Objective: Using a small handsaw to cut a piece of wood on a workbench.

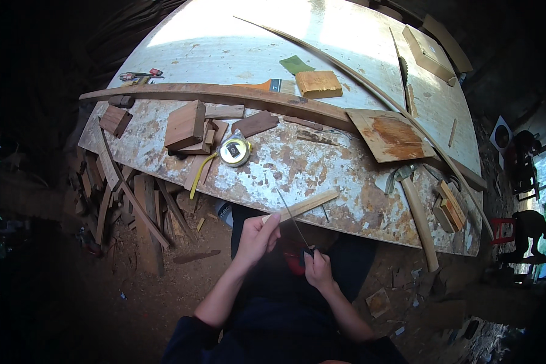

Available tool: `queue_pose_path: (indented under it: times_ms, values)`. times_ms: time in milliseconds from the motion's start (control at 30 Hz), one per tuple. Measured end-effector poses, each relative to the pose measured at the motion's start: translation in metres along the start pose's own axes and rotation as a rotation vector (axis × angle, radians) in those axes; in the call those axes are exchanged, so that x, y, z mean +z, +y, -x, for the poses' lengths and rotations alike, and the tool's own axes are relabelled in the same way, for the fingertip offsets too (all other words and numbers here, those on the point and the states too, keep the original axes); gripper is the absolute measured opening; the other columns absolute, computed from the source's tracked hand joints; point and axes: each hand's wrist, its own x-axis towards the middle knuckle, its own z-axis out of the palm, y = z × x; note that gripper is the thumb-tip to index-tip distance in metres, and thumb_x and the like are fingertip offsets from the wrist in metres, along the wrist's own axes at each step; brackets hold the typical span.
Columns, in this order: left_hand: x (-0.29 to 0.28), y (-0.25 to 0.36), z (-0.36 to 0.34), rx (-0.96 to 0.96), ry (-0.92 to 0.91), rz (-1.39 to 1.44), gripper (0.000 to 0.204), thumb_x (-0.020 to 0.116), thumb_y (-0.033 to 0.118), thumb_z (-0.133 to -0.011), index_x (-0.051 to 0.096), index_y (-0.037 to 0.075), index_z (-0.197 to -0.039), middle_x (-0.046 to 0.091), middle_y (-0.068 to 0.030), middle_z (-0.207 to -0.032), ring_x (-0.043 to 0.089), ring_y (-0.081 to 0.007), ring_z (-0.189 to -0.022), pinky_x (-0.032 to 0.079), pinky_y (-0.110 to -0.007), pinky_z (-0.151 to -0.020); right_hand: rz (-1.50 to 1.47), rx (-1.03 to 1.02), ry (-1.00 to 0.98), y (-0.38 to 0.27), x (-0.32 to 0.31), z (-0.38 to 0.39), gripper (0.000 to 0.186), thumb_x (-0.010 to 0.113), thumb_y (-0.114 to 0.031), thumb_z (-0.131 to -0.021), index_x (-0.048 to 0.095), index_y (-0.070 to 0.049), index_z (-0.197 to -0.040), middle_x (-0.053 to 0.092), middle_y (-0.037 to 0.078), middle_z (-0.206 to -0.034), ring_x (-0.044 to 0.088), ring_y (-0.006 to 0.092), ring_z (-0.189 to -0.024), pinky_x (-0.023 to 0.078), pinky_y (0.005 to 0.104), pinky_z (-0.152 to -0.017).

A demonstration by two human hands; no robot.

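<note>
My left hand [259, 238] is closed round one end of a flat pale wooden strip [314, 201], whose other end reaches over the table's front edge. In my right hand [320, 271] is the dark handle of a thin metal tool [296, 225]; whether its long slim shaft is a file or a blade I cannot tell. The shaft crosses the strip at a slant just beside my left fingers. Beyond my left hand, a round tape measure [235, 151] lies on the worn table [273, 173], its yellow tape hanging toward the front edge.
A hammer [417, 218] lies at the right, its handle past the edge. Wood blocks [186, 124], a long beam [218, 93], a thin board [389, 136], a brush [266, 85] and a long curved strip [370, 85] cover the table. Scrap wood [145, 212] leans at the left.
</note>
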Motion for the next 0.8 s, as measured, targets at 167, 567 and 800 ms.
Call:
queue_pose_path:
  times_ms: [167,567,800]
  values:
    - [0.004,-0.002,0.004,-0.034,0.017,0.113,0.046,0.055,0.033,-0.108,0.054,0.007,-0.069,0.044,0.0051,-0.053,0.036,-0.0034,-0.041,0.025,-0.022,-0.039,-0.016,-0.018,0.037,-0.006,0.001,-0.004,0.016,0.06,-0.01,-0.097,0.062,0.005,-0.103,0.066,0.027,-0.078,0.068,0.0466,-0.076,0.054,0.0492,-0.062]
    - [0.01,0.001,0.006,-0.029,0.055,0.111,0.045,0.057,0.031,-0.107,0.052,0.009,-0.068,0.044,0.0061,-0.054,0.036,-0.002,-0.042,0.024,-0.022,-0.04,0.02,-0.041,0.029,-0.015,0.0,-0.013,0.014,0.062,-0.008,-0.096,0.063,0.005,-0.101,0.067,0.026,-0.08,0.068,0.0461,-0.077,0.054,0.0494,-0.064]
    - [0.012,0.001,0.004,-0.038,0.077,0.029,0.041,0.054,0.027,-0.108,0.049,0.012,-0.07,0.04,0.0068,-0.055,0.032,-0.0034,-0.041,0.025,-0.023,-0.039,0.018,0.005,0.029,-0.014,0.01,-0.012,0.014,0.059,-0.009,-0.097,0.062,0.004,-0.1,0.067,0.027,-0.079,0.068,0.047,-0.076,0.054,0.0511,-0.064]
